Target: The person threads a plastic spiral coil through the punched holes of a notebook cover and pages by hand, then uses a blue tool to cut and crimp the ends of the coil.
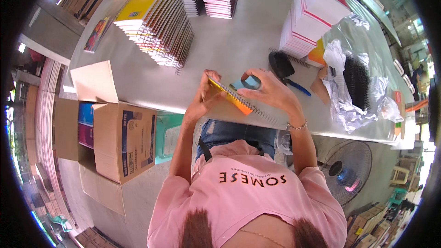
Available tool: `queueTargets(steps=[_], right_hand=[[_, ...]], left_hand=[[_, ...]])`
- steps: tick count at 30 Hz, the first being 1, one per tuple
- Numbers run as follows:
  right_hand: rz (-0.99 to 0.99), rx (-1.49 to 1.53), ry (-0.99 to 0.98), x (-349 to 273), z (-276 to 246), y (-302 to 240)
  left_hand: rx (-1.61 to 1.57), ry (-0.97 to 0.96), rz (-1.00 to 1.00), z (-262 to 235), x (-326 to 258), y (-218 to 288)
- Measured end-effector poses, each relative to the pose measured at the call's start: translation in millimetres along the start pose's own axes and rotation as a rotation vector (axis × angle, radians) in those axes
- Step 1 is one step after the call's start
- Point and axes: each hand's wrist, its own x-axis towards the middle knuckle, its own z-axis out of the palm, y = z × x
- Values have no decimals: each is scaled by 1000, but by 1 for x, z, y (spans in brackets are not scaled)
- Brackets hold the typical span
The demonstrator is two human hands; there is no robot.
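Note:
A spiral notebook [238, 102] with a yellow-orange cover is held on edge above the near side of the table. My left hand [207, 93] is closed on its left end, thumb on the near face. A wire coil [264, 114] runs along the notebook's edge, and its loose end sticks out past the right corner. My right hand [272, 91] pinches a small pale blue piece [245, 83], soft-looking, beside the coil. Whether that piece touches the coil I cannot tell.
A tall stack of spiral notebooks [158, 23] stands at the left; unbound page blocks [308, 18] rise at the right. Near them lie a black brush-like tool [281, 64], blue-handled pliers [298, 87], and coils [356, 82] in crumpled plastic. An open carton [124, 142] and a fan [344, 170] flank me.

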Motion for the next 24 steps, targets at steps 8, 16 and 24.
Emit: queueTargets(steps=[8,16,24], right_hand=[[-88,-114,58,10,4,0],[146,405,-83,16,0,15],[13,63,-87,21,1,5]], left_hand=[[-48,-33,-2,-7,2,2],[-23,-16,-74,-8,2,3],[-30,-15,-108,-6,1,7]])
